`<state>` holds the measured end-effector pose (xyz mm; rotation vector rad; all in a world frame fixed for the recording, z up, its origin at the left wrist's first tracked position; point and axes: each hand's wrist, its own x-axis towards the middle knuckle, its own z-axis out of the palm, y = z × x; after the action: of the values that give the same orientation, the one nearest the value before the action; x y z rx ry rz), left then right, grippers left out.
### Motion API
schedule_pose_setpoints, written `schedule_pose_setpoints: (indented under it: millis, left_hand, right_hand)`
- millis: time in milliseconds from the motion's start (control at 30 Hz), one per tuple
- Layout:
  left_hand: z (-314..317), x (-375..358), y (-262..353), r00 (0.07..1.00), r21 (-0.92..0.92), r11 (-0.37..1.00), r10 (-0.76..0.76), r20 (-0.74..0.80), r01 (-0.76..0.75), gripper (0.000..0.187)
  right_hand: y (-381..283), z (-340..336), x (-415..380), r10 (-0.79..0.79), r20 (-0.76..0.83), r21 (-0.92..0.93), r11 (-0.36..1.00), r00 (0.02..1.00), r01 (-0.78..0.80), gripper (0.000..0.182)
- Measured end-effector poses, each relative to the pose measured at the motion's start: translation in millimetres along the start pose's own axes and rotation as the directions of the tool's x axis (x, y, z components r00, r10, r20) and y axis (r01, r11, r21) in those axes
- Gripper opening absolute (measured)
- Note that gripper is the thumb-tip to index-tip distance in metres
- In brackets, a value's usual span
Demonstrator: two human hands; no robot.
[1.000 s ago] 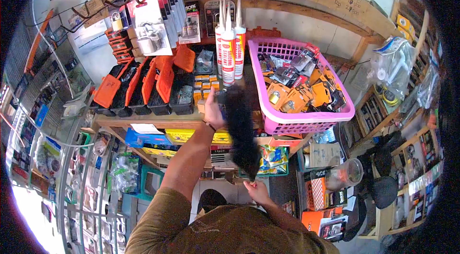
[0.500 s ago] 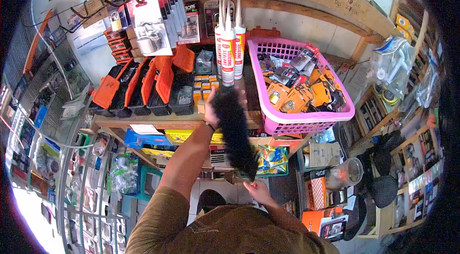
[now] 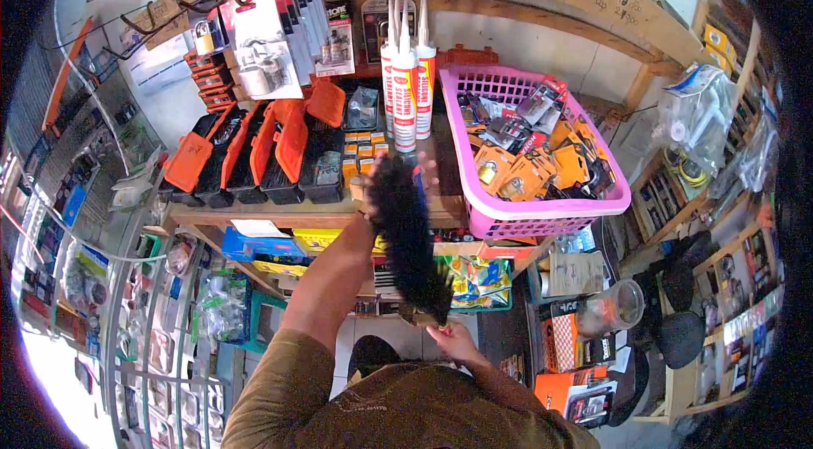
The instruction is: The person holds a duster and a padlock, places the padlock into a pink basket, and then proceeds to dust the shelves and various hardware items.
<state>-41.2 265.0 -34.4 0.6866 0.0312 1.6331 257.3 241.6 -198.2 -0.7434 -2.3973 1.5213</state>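
Note:
A fluffy black duster (image 3: 411, 246) stretches from the shelf's front edge down toward my body. At its lower end, my right hand (image 3: 455, 339) is closed round the handle. My left hand (image 3: 373, 186) is on the shelf's front, largely covered by the bristles; its fingertips show on their far side. Between those fingers is a bit of something blue, too hidden to name. Just beyond stand several white silicone sealant tubes (image 3: 405, 110), upright with nozzles up. Small orange boxes (image 3: 364, 146) sit left of them.
A pink basket (image 3: 542, 210) of packaged padlocks stands on the right. Black bins with orange lids (image 3: 290, 140) line the left. Blister packs (image 3: 267, 51) hang from hooks above. Below the shelf is a yellow tray (image 3: 322, 241). A clear plastic jar (image 3: 611, 307) stands lower right.
The duster's upper part has shifted slightly left, and its lower end and my right hand have moved slightly too. A blue patch now shows beside my left fingers.

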Motion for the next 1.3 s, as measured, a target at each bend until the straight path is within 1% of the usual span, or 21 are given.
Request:
schedule_pose_setpoints:
  millis: [67,100,133,167,200,267,300,333,400,467,533,567,600,667,733,800,867,967,1100,1200,1300]
  left_hand:
    - [16,-2,1,0.926,0.005,0.999,0.047,-0.374,-0.049,0.073]
    - [8,0,1,0.92,0.004,0.999,0.032,-0.39,-0.033,0.074]
    - [12,-1,1,0.92,0.005,0.999,0.032,-0.391,-0.033,0.074]
    - [16,-1,2,0.965,0.012,1.0,-0.006,-0.261,0.009,0.071]
    - [19,-1,3,0.991,0.023,0.998,-0.049,-0.128,0.052,0.069]
    - [11,0,1,0.99,0.045,0.999,-0.015,-0.141,0.022,0.07]
    - [22,0,0,0.965,0.048,0.999,0.03,-0.262,-0.018,0.072]
    - [29,0,-1,0.922,0.054,0.997,0.077,-0.38,-0.061,0.075]
    - [13,-2,1,0.929,-0.029,0.999,0.024,-0.369,-0.037,0.072]
    - [9,-1,1,0.998,0.016,1.0,-0.006,-0.065,0.007,0.07]
    - [10,1,-1,0.992,0.053,0.998,0.022,-0.125,-0.015,0.068]
    - [16,1,-1,0.961,0.075,0.996,0.068,-0.268,-0.049,0.069]
    - [19,1,-2,0.907,0.102,0.992,0.116,-0.406,-0.081,0.069]
    - [10,0,1,0.906,0.087,0.995,0.081,-0.415,-0.049,0.069]
    - [1,1,-1,0.997,0.04,0.999,0.016,-0.076,-0.013,0.069]
    - [4,2,-2,0.998,0.053,0.998,0.022,-0.063,-0.018,0.068]
    - [13,-1,-3,0.902,0.129,0.99,0.113,-0.416,-0.065,0.071]
    - [9,-1,-4,0.898,0.102,0.991,0.117,-0.423,-0.081,0.068]
    - [3,-6,-10,0.838,0.144,0.977,0.207,-0.504,-0.155,0.061]
    - [-4,-6,-13,0.864,0.131,0.974,0.223,-0.452,-0.183,0.056]
    - [-5,-7,-12,0.862,0.167,0.971,0.229,-0.452,-0.17,0.049]
  right_hand:
    - [-40,-15,-4,0.315,0.096,0.361,0.873,0.944,-0.328,0.042]
    - [-28,-12,-4,0.315,0.099,0.36,0.873,0.944,-0.329,0.042]
    - [-11,-7,-3,0.185,0.057,0.152,0.969,0.981,-0.192,0.042]
    - [4,-3,-2,0.045,0.043,-0.066,0.997,0.998,-0.042,0.043]
    - [-2,-4,-3,0.046,0.04,-0.062,0.997,0.998,-0.043,0.043]
    - [-18,-7,-4,-0.076,-0.142,0.065,0.994,0.987,0.086,0.045]
    - [-21,-10,-3,-0.081,-0.144,0.063,0.994,0.986,0.091,0.045]
    - [-24,-13,-4,0.027,-0.103,0.101,0.995,0.994,-0.016,0.042]
    - [-23,-16,-4,0.131,-0.054,0.133,0.983,0.99,-0.123,0.039]
    - [-14,-16,-3,0.013,0.029,-0.042,0.999,0.999,-0.012,0.038]
    - [2,-6,3,0.008,-0.069,0.038,0.999,0.998,-0.005,0.037]
    - [11,-2,5,0.014,-0.16,0.114,0.994,0.987,0.005,0.036]
    - [13,-2,5,0.013,-0.16,0.113,0.994,0.987,0.006,0.036]
    - [17,0,6,0.048,-0.015,-0.029,0.998,0.999,-0.049,0.037]
    - [-23,-19,0,0.04,0.037,-0.062,0.997,0.998,-0.038,0.036]
    - [-20,-22,2,0.033,0.087,-0.103,0.994,0.996,-0.024,0.035]
    - [25,-5,10,-0.027,-0.169,-0.063,0.998,0.985,0.017,0.04]
    - [-50,-34,-12,-0.005,-0.187,0.038,0.999,0.982,0.012,0.044]
    - [-19,-35,-16,0.032,-0.166,-0.092,0.995,0.986,-0.048,0.047]
    - [-25,-45,-26,0.016,-0.16,-0.123,0.992,0.987,-0.036,0.045]
    - [-27,-52,-32,0.165,-0.116,-0.018,0.986,0.979,-0.169,0.047]
